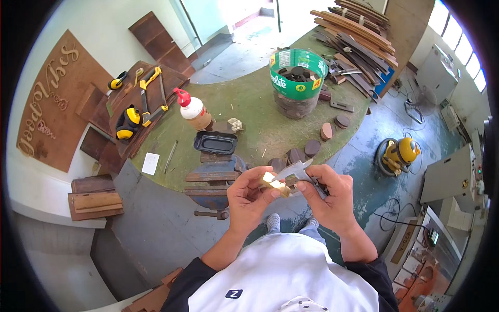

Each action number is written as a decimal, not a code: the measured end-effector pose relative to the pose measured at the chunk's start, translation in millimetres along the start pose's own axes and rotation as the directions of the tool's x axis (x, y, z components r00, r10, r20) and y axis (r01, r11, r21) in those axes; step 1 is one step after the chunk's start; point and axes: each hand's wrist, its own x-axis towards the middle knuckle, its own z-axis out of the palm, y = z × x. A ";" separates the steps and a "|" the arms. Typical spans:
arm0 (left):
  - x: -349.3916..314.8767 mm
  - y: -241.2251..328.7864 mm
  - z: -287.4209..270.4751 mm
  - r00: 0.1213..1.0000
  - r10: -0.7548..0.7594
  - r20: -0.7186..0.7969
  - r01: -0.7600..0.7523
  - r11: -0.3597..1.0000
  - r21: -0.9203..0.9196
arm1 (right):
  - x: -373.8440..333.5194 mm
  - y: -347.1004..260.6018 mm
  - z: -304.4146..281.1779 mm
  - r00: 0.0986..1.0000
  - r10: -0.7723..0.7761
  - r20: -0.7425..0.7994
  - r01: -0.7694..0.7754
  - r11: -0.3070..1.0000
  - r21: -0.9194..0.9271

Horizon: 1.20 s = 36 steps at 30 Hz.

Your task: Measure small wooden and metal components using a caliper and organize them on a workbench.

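My left hand (245,202) pinches a small yellowish block (274,184) between thumb and fingers; whether it is wood or metal I cannot tell. A pale notch shows in its upper side. In my right hand (332,200) is a grey metal caliper (296,170), its jaws up against the block or just beside it. Both hands are held in front of my white apron (270,265), off the table's near edge. Just left of them, a blue bench vise (215,174) is fixed to the green table (244,101).
Near the vise are a black tray (215,142) and a red-capped white bottle (193,110). A clear tub with a green band (299,75) holds dark pieces; several round wooden discs (312,148) lie nearby. Wood strips (353,39) are piled far right. A yellow vacuum (403,156) stands on the floor.
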 end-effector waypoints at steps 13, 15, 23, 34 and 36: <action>-8.8 -3.2 19.6 0.997 0.079 0.024 -0.078 0.996 -0.030 | -14.2 -12.4 -21.7 0.995 -0.093 -0.023 0.092 0.994 -0.060; -10.0 -4.7 24.1 0.995 0.087 0.039 -0.085 0.995 -0.047 | -15.6 -11.9 -26.8 0.996 -0.088 -0.029 0.086 0.994 -0.068; -15.9 -6.7 47.2 0.989 0.145 -0.011 -0.145 0.989 0.020 | -21.2 -4.3 -39.6 0.991 -0.113 -0.068 0.109 0.993 -0.051; -14.7 -12.4 58.3 0.987 0.154 -0.036 -0.155 0.988 -0.026 | -24.3 2.0 -54.9 0.988 -0.147 -0.046 0.148 0.989 0.026; -16.1 -12.2 59.8 0.990 0.139 -0.031 -0.139 0.990 -0.031 | -23.7 1.2 -56.8 0.986 -0.161 -0.047 0.162 0.986 0.031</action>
